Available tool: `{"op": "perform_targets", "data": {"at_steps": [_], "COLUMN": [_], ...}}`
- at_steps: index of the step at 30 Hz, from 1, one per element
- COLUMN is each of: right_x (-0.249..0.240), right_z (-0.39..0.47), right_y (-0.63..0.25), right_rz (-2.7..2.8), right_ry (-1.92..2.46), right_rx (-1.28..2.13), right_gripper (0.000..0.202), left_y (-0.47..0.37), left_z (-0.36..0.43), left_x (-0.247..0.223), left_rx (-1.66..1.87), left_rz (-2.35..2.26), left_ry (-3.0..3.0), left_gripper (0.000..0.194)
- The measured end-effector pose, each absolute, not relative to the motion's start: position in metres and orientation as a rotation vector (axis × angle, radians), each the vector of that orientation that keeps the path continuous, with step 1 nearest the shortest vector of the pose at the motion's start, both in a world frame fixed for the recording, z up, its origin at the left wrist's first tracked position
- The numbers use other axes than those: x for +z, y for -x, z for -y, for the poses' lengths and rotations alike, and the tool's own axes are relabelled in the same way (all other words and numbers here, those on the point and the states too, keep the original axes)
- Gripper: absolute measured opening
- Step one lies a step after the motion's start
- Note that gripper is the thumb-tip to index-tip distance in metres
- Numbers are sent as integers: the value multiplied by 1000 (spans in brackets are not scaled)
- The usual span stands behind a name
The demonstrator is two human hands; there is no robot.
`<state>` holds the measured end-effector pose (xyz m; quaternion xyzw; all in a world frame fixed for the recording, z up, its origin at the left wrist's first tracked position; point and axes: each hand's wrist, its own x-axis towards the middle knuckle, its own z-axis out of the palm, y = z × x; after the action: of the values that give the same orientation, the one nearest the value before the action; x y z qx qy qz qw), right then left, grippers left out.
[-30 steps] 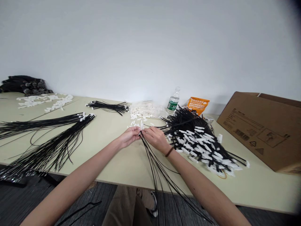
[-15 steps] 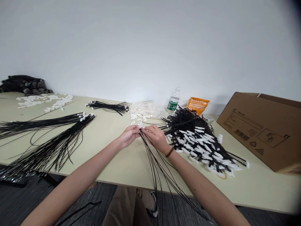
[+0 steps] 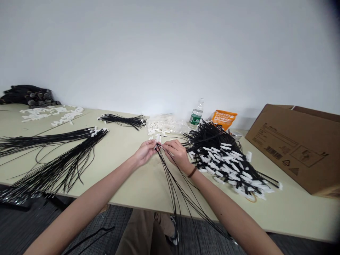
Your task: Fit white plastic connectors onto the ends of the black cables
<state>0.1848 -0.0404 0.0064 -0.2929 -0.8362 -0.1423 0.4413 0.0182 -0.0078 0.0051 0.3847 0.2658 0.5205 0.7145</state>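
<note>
My left hand (image 3: 146, 152) is closed on a white connector (image 3: 158, 138) at the middle of the table. Beside it, my right hand (image 3: 176, 153) pinches black cables (image 3: 172, 180) near their upper ends, close to the connector. The cables fan out downward below my hands and hang over the table's front edge. Just behind my hands, loose white connectors (image 3: 166, 124) lie in and around a clear plastic bag.
A pile of black cables with white connectors (image 3: 228, 163) lies right of my hands; cable bundles (image 3: 58, 159) lie left. Behind stand a water bottle (image 3: 196, 115) and an orange packet (image 3: 223, 119). A cardboard box (image 3: 294, 148) is at the far right.
My hands stay almost in place, with only small finger movements. The fingertips of my right hand have drawn slightly back from the white connector, and the hanging cables have shifted a little.
</note>
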Motion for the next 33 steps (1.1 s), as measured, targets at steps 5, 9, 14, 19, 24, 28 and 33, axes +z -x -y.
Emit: {"op": "perform_targets", "data": {"at_steps": [5,9,14,19,24,28,33], "right_x": [11,20,25,33,48,60,64], "right_z": [44,49,51,49,45,38,31], "right_y": [-179,-174,-174,-176,-186,-205,-222], "right_rz": [1950,1789,1561,1302,1031,803,731], "right_ry": [714,717,747,628,541,504,603], "right_rx": [-142,144,514,672,784,782,565], "right_gripper": [22,20,21,24,23,27,32], "left_y": [-18,-18,-16,-16,-16,-16,-16], "left_z": [8,6,4,5,4,2,2], "left_x": [7,7,6,9,7,3,4], "left_rx": [1179,1206,1252,1280,1279,1270,1244], "left_rz": [-589,-592,-625,-681,-729,-735,-717], "left_ry": [-824,-837,-846,-823,-823,-834,-821], "left_gripper": [3,5,7,8,9,9,10]}}
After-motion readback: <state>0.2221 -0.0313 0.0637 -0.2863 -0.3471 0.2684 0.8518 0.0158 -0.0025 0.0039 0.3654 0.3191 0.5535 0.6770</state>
